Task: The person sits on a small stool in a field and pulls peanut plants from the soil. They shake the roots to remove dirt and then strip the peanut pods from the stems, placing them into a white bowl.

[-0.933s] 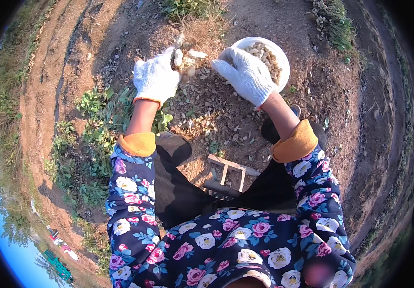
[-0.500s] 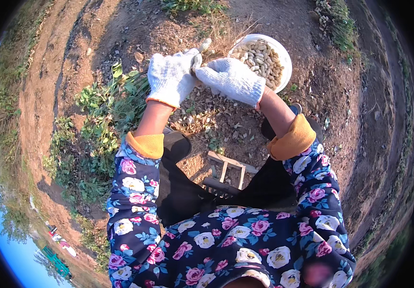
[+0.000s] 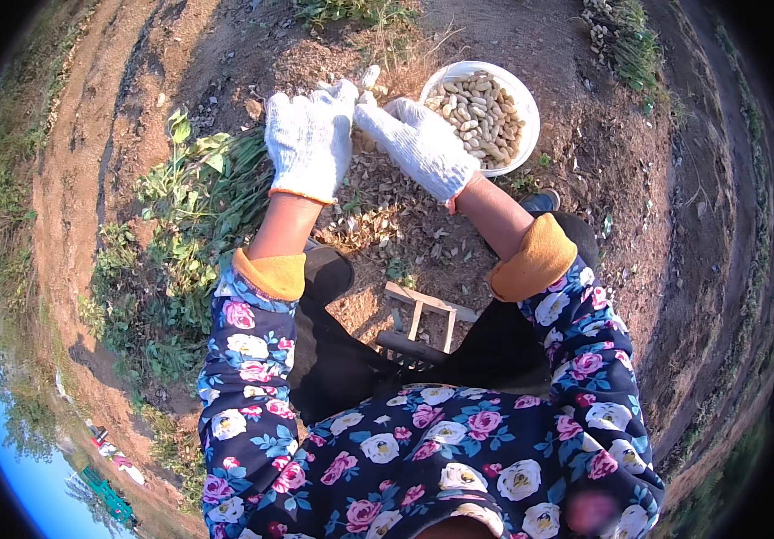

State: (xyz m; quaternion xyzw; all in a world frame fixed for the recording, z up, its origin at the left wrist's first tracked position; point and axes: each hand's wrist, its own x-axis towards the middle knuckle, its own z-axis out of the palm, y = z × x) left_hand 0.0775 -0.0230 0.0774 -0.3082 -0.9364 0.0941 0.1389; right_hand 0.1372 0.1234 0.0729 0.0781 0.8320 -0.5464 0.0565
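Left hand: gloved in white, this hand point(image 3: 309, 139) is curling its fingers around the stem end of a leafy bundle point(image 3: 225, 175); the grip itself is being hidden by the glove.
Right hand: also gloved in white, this hand point(image 3: 414, 144) is pointing its thumb side toward the left hand's fingertips, almost touching them; its fingers are bending out of sight, so one cannot tell what they are holding.
Loose pod: one pale peanut point(image 3: 370, 76) is showing just beyond the two hands, near the gap between them.
Bundle: green stems and leaves are spreading out to the left of the left hand, over the soil.
Bowl: a round white bowl point(image 3: 533, 130) is standing on the ground just beyond the right hand, to its right.
Peanuts: many tan peanuts point(image 3: 481, 108) are filling the bowl.
Wooden frame: a small frame point(image 3: 432, 303) is lying on the soil between the person's legs.
Sleeves: flowered sleeves point(image 3: 248, 368) with turned-back orange cuffs point(image 3: 270, 276) are covering the arms.
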